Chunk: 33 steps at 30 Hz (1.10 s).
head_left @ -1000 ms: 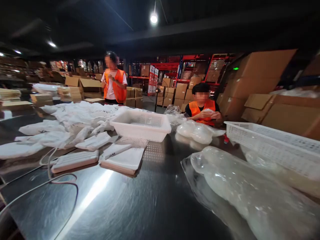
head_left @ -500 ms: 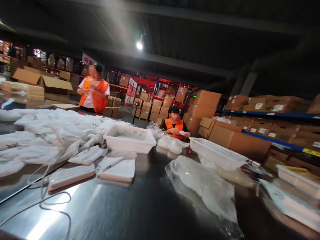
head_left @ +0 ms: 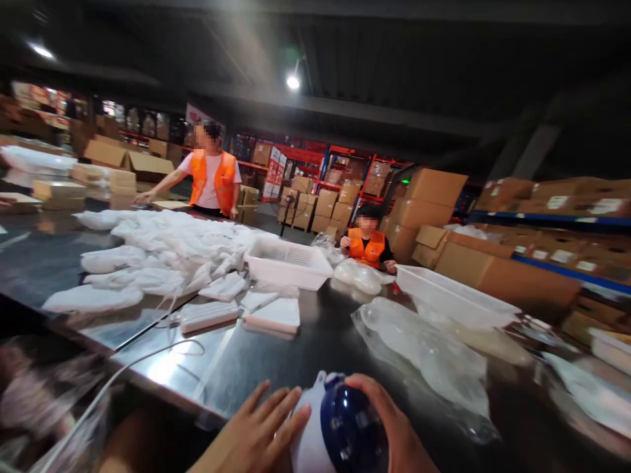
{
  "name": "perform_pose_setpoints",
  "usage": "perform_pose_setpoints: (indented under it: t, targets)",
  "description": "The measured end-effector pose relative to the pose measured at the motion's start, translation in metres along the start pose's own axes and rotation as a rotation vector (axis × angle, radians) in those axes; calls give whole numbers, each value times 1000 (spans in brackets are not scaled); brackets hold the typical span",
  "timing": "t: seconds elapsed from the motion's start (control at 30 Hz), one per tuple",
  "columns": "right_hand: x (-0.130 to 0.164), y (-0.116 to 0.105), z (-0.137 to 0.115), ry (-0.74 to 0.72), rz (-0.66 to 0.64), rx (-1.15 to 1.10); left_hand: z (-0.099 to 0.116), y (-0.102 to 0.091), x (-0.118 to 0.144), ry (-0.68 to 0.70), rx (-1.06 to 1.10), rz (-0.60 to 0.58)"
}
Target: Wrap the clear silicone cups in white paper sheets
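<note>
At the near edge of the steel table (head_left: 276, 368), both hands hold a white device with a dark blue glossy dome (head_left: 340, 430). The left hand (head_left: 256, 430) lies flat against its left side, fingers straight and slightly spread. The right hand (head_left: 394, 427) curls over its right side, fingers together. Just beyond lies a clear plastic bag (head_left: 424, 351); farther off stand 2 white baskets (head_left: 288, 263).

Bare steel ahead, clutter on both sides

An open strip of the shiny metal table (head_left: 276, 368) is left between the flat white cushioned pads (head_left: 236, 315) and the crumpled clear plastic bags (head_left: 428, 355).
</note>
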State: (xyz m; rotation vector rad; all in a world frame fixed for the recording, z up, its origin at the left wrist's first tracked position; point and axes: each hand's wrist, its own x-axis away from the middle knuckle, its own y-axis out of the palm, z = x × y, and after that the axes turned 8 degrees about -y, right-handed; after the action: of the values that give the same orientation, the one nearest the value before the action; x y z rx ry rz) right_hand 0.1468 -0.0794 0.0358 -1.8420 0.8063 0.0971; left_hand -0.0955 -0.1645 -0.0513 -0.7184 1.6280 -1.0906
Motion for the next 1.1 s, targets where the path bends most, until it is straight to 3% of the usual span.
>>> perform_pose_setpoints:
  t: [0.13, 0.27, 0.4, 0.6, 0.7, 0.8, 0.93, 0.97, 1.1]
  targets:
    - [-44, 18, 24, -60, 18, 117, -42, -19, 5, -41, -367, 148]
    - [-79, 28, 54, 61, 82, 116, -68, -33, 10, 58, -553, 79]
    - [-110, 28, 63, 75, -5, 46, -74, -39, 10, 68, -567, 2]
    - [-131, 25, 53, -58, -255, -58, -74, -41, 13, 44, -543, -70]
    - [-129, 34, 48, -108, -208, -46, -76, -42, 13, -24, -411, -50]
    - [-124, 41, 48, -189, -97, -66, -78, -40, 7, -232, -113, -13]
    - [-126, 36, 71, -383, -228, -269, -86, -24, -5, -428, 253, 58]
    - [-127, 36, 79, -391, -200, -307, -88, -18, -8, -461, 326, 76]
    - [-125, 55, 97, -252, 269, -333, -80, 6, -22, -533, 564, 95]
